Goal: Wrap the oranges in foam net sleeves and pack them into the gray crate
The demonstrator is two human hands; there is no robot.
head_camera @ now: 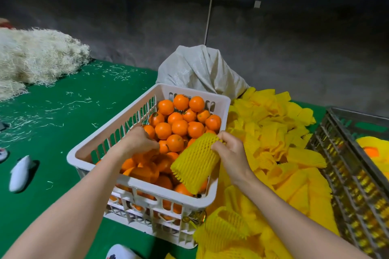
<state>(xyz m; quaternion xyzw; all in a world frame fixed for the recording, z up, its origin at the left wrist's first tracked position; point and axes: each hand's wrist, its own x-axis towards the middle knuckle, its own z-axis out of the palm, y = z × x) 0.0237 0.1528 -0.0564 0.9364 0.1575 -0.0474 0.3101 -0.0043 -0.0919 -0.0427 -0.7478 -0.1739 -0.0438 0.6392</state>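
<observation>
A white slotted basket [117, 130] in the middle holds several loose oranges [180, 127]. My left hand [139, 141] reaches into it with its fingers curled down over an orange [163, 146] in the pile. My right hand [229, 151] grips a yellow foam net sleeve [194, 163] by its upper end, holding it slanted above the basket's right side. The gray crate [345, 176] stands at the right edge, with sleeved oranges [373, 151] partly visible inside.
A heap of yellow foam sleeves [273, 132] lies between the basket and the crate. A tied white sack [202, 69] sits behind the basket. Pale wood wool [35, 57] is piled at far left on the green mat [63, 111]. White shoes [20, 173] lie at left.
</observation>
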